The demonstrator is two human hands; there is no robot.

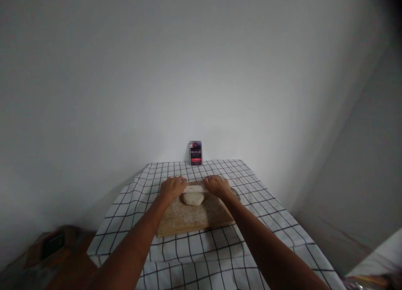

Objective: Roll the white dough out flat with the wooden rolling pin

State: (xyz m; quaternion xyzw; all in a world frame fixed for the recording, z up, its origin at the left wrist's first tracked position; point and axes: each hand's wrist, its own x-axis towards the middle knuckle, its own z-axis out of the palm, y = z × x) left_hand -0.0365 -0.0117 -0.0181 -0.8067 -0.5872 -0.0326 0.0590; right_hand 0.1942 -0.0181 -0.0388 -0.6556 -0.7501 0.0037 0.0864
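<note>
A pale rolling pin [195, 189] lies crosswise over a flattened piece of dough [193, 199]. My left hand [172, 186] is closed over the pin's left end, and my right hand [217, 184] grips its right end. The dough's near part bulges out on my side of the pin; its far part is hidden behind it. Beneath is a wooden board [194, 223], dusted with flour. At the board's right edge, partly covered by my right arm, shows the rim of a round object [236, 193] whose kind I cannot make out.
A checked white tablecloth [125, 214] covers the table. Against the wall at the table's far edge stands a phone-like dark panel [196, 153], its picture blurred. On the floor at the left sits a cardboard box [53, 246].
</note>
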